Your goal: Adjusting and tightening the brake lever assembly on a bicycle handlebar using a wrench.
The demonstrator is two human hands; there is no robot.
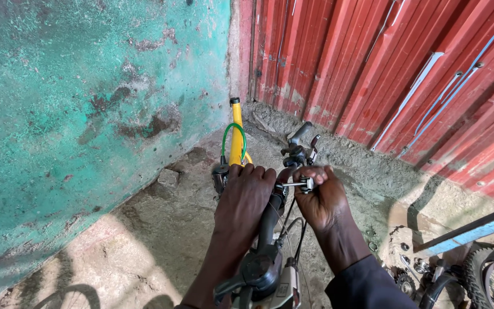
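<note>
Head view: my left hand [246,194] wraps the black handlebar [270,220] just below the yellow frame tube [236,134] at twelve o'clock. My right hand [322,197], at three o'clock of it, is closed on a small silver tool [298,184] set against the bar by the brake lever [299,134]. Risk, as I judge it: the tool slipping off and skinning knuckles, or the bar twisting. No containers in sight.

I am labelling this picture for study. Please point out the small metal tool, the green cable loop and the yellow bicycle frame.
small metal tool [296,184]: head view, on its shaft.
green cable loop [232,126]: head view, top of the arc.
yellow bicycle frame [236,137]: head view, middle of the tube.
</note>
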